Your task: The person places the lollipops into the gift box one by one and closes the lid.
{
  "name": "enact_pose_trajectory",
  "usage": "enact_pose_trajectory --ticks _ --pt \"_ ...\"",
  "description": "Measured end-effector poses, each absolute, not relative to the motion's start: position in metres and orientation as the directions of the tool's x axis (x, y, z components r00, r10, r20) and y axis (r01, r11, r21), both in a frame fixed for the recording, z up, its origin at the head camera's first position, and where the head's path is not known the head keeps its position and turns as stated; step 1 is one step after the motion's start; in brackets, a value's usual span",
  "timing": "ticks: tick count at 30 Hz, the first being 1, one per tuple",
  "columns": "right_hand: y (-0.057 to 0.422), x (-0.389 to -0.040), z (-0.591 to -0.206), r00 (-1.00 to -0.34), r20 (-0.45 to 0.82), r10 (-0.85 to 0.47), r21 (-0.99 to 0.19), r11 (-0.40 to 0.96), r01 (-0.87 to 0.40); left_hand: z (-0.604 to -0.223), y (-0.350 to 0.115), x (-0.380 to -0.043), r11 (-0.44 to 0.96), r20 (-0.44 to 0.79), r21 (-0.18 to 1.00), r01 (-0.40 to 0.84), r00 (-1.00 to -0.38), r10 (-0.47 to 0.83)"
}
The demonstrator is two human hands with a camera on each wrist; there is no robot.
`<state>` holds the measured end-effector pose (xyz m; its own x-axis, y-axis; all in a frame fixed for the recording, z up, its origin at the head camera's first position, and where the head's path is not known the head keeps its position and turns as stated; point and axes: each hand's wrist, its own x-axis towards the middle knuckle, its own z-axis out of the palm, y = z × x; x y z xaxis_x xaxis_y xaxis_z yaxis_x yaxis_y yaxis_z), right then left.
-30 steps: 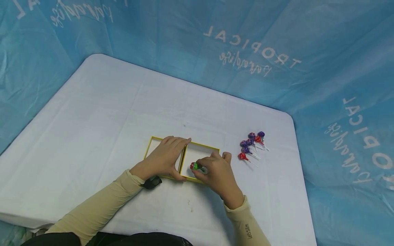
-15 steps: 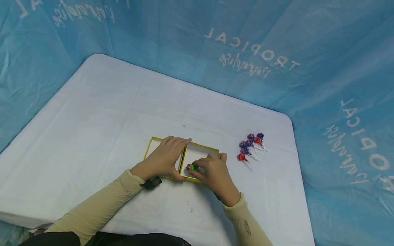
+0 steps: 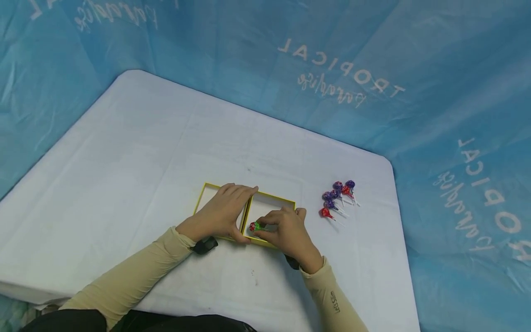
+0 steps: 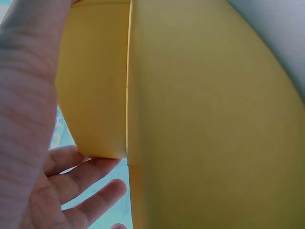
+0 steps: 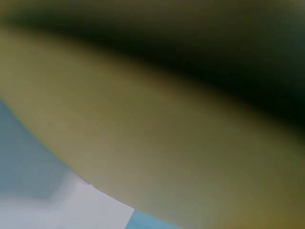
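Observation:
A yellow-rimmed box point(image 3: 275, 196) with a white inside lies on the table, made of two shallow halves side by side. My left hand point(image 3: 221, 210) spans the seam between them, thumb at the near edge and fingertips at the far edge, and holds the box. Yellow outer walls point(image 4: 190, 114) fill much of the left wrist view, with fingers touching one wall's end. Over the right half, my right hand point(image 3: 288, 233) pinches a green and red lollipop point(image 3: 254, 226), its head pointing left; the hand hides most of the stick. The right wrist view is mostly a blurred yellowish surface.
Several purple and red lollipops point(image 3: 335, 194) lie in a loose cluster to the right of the box, sticks toward the lower right. A white cloth covers the table point(image 3: 145, 152). Blue printed curtains point(image 3: 249, 55) stand behind its far and right edges.
My right hand has brought the green and red lollipop slightly left and down within the box's right half. The left hand has stayed in place on the box.

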<state>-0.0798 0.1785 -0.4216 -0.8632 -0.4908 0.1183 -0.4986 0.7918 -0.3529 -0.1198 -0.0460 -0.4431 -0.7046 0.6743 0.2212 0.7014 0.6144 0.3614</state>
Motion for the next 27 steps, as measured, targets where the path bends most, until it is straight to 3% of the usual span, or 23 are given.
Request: enact_pose_trajectory --ticks 7,14,27 --pt "0.1755 -0.0819 -0.4207 -0.899 0.010 -0.438 -0.390 0.826 -0.407 -0.4417 -0.0478 -0.1214 0.612 0.216 0.349 0.709 -0.697 0.684" --pt "0.1713 -0.0836 -0.4171 -0.912 -0.058 -0.406 -0.346 0.865 -0.363 -0.4394 -0.0485 -0.1227 0.613 0.217 0.342 0.713 -0.694 0.686" --pt "0.1695 -0.0804 -0.4172 -0.934 -0.128 -0.332 -0.354 0.895 -0.270 -0.4416 -0.0479 -0.1192 0.593 0.234 0.371 0.715 -0.689 0.686"
